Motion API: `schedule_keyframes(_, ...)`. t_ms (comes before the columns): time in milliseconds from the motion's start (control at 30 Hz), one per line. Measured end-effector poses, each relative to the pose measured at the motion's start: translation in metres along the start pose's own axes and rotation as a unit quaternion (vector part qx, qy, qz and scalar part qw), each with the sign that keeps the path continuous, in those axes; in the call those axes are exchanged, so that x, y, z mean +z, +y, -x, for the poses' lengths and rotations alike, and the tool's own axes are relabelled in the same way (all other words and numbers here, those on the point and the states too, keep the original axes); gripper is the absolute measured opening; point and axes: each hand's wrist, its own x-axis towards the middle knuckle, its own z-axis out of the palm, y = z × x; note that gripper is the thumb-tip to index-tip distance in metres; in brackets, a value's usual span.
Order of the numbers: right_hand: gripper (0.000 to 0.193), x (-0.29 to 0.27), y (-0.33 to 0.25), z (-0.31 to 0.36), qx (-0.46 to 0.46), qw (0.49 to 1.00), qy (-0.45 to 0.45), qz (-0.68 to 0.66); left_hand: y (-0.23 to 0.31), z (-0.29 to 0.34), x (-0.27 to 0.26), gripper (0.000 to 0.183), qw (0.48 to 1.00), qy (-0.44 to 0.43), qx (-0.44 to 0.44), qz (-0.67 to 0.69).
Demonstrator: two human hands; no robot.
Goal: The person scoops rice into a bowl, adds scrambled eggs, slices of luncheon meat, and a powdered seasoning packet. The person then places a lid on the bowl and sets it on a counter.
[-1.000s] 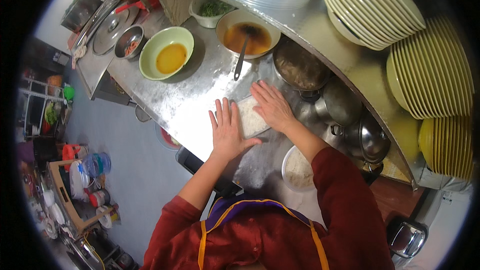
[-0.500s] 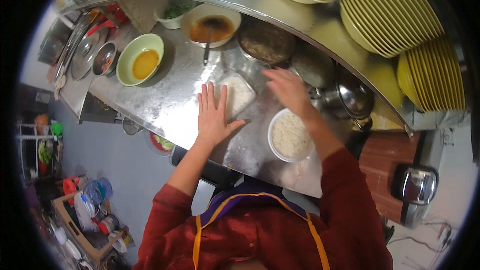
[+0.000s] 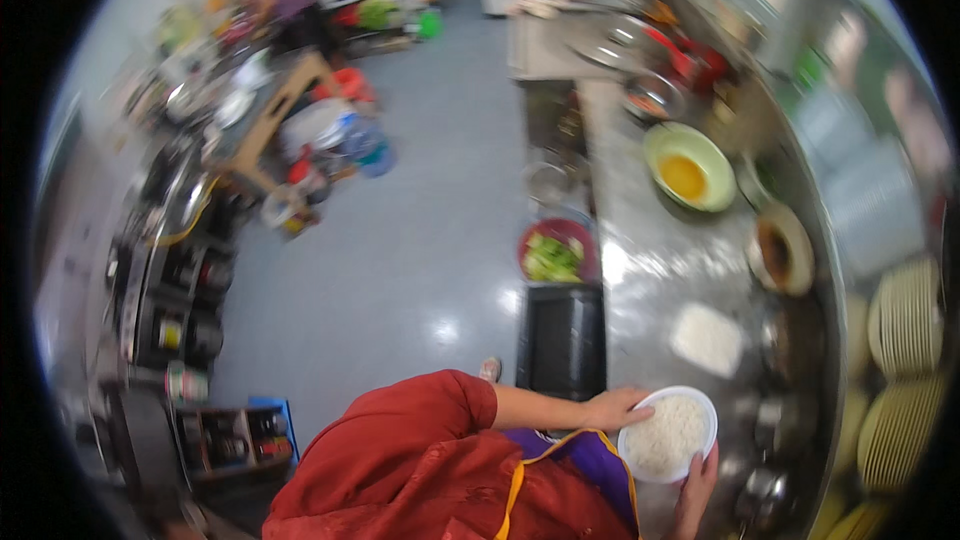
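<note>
Both my hands are on a round white bowl [image 3: 714,426] filled with white grainy food [image 3: 665,435] that looks like rice. My left hand [image 3: 615,408] grips its left rim, fingers curled over the edge. Around the bowl's lower right side wraps my right hand [image 3: 698,485], its fingers partly hidden. The bowl is at the near edge of the steel counter [image 3: 640,310], close to my apron. Just beyond it lies a shallow, squarish container of similar white food [image 3: 707,340], touched by neither hand.
Along the counter stand a pale green bowl [image 3: 715,150] with orange liquid, a bowl of brown sauce [image 3: 800,255] and stacked yellow plates [image 3: 900,435]. Below its left edge are a red basin of cut greens [image 3: 553,252] and a black bin [image 3: 562,340]. Another person [image 3: 285,0] stands far left.
My view and body have turned left. My left hand left the squarish container and my right hand came back from near the pan; both now hold the white bowl.
</note>
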Motion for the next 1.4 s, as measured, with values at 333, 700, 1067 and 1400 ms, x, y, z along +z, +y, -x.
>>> schedule_keyframes(333, 0.042, 0.351, -0.109, -0.007, -0.118, 0.917, -0.365, 0.108, -0.038, 0.248, -0.232, 0.066, 0.828, 0.249, -0.050, 0.500)
schedule_keyframes(700, 0.016, 0.735, 0.009, 0.019, 0.093, 0.868, -0.432, 0.224, -0.106, 0.632, -0.433, 0.062, 0.613, 0.576, 0.053, 0.539)
schedule_keyframes(1067, 0.022, 1.255, -0.033, 0.076, -0.073, 0.780, -0.542, 0.303, -0.161, 0.929, -0.549, 0.065, 0.350, 0.812, 0.156, 0.441)
schedule_keyframes(1400, 0.031, 1.445, 0.060, 0.507, -0.051, 0.211, -0.900, 0.378, -0.105, 1.081, -0.488, 0.055, 0.045, 0.911, 0.316, 0.260)
